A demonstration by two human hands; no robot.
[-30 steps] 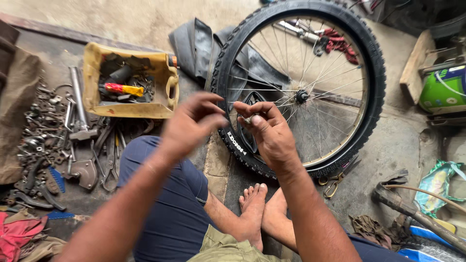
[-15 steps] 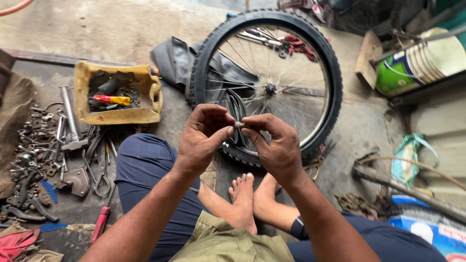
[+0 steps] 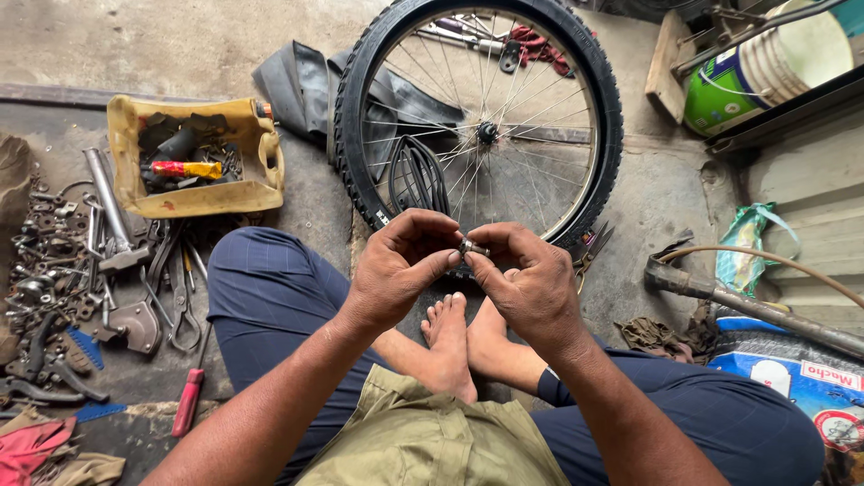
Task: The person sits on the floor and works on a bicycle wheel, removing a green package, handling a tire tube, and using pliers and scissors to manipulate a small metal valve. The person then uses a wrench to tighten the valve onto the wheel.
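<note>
Small metal part, shiny, roughly cylindrical & too tiny to ID, sat pinched between both hands just above the bare feet, in front of the wheel's lower rim. Left hand was curled, thumb & forefinger tips closed on the part's left end; right hand mirrored it, thumb & forefinger nipping the right end, other fingers folded in. Forearms came up from bottom of frame, angled inward so the hands met at centre. Bicycle wheel lay flat on the concrete floor: knobbly black tyre, thin wire spokes, dark hub. Limp black rubber inner tube lay crumpled behind its left edge. Yellow cut-open plastic container, grimy, held dark rubber scraps & a red-yellow tube. Left of it, a scatter of greasy nuts, bolts & pliers on the floor. White-green bucket stood at top right; a rusty hammer lay at right.
</note>
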